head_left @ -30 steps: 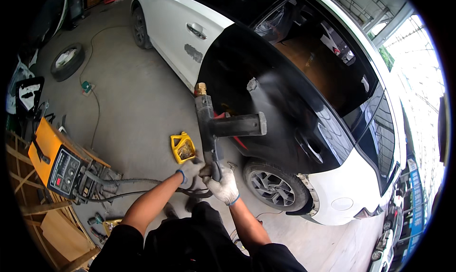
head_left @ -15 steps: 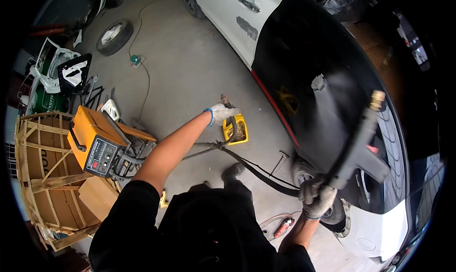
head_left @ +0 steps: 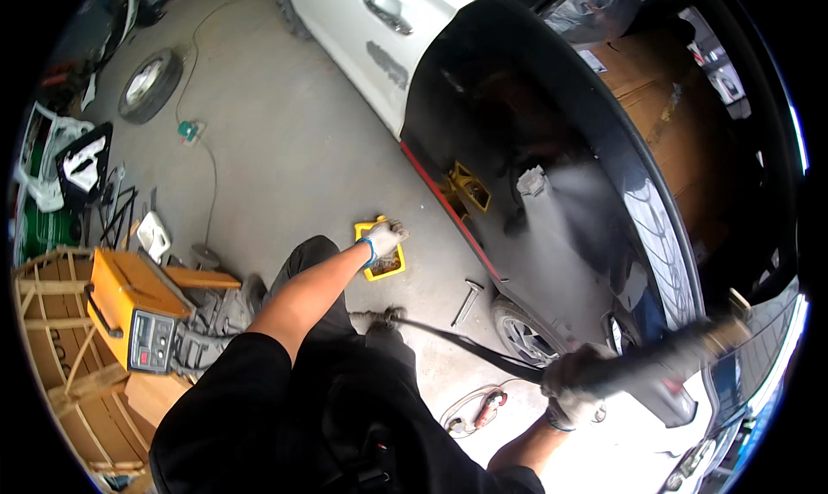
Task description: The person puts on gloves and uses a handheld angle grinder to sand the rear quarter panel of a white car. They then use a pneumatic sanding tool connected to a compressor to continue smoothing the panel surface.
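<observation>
My left hand (head_left: 384, 235), in a pale knit glove with a blue cuff, appears above a yellow cut-open jug (head_left: 394, 268) on the floor. Its fingers are curled in; what they hold, if anything, is hidden. On the right, my gloved right hand (head_left: 573, 390) is wrapped around the rear of a black welding gun (head_left: 660, 356), blurred by motion, its front end pointing right beside the car. A dark cable (head_left: 457, 343) runs from it towards my legs. The car's black rear panel (head_left: 509, 88) carries a dull grey sanded patch (head_left: 561, 226).
An orange welding machine (head_left: 138, 300) stands left, by a wooden crate (head_left: 52, 321). Near the car's rear wheel (head_left: 522, 334) lie a T-shaped metal tool (head_left: 467, 302) and a red power tool with its cord (head_left: 490, 409). A loose wheel (head_left: 151, 86) and a thin cord (head_left: 213, 179) lie farther off.
The view has shifted right. My left hand has moved over the yellow jug, its fingers now curled. The welding gun has swung lower and to the right, and my left leg has come forward.
</observation>
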`<state>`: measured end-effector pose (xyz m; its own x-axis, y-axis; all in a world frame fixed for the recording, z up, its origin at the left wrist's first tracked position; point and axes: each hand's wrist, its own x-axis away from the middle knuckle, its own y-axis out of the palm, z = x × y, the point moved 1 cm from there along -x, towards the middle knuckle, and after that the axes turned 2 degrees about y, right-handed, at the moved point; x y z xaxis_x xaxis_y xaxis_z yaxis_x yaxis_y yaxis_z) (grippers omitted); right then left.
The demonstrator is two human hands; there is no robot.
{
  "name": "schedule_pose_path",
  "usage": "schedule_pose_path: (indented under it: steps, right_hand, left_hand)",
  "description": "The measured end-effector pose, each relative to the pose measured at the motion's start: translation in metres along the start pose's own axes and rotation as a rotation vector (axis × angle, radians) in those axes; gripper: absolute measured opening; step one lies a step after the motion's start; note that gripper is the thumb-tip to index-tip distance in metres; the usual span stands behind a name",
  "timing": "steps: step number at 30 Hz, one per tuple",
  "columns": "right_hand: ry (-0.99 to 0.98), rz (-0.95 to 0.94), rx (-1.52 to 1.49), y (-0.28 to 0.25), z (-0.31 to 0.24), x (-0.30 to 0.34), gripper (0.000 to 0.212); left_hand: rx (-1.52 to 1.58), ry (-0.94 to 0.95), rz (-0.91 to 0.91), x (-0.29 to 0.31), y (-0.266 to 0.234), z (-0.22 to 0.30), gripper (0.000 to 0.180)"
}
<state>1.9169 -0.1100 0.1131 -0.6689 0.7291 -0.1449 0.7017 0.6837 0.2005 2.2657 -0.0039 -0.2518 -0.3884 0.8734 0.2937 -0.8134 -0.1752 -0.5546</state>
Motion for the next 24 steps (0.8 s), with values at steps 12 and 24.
schedule_pose_path:
  steps: [12,24]
  right_hand:
    - [0.388,0.696,0.160,0.086,0.072,0.051,0.032]
    - [-0.321,1.075,0.389,0.055,0.159,0.045,0.084]
  left_hand:
    - [-0.365,0.619,-0.443,-0.099,-0.083,0.058,0.048]
    - [0.653,0.166,-1.076,-0.067,-0.040,0.110,0.016]
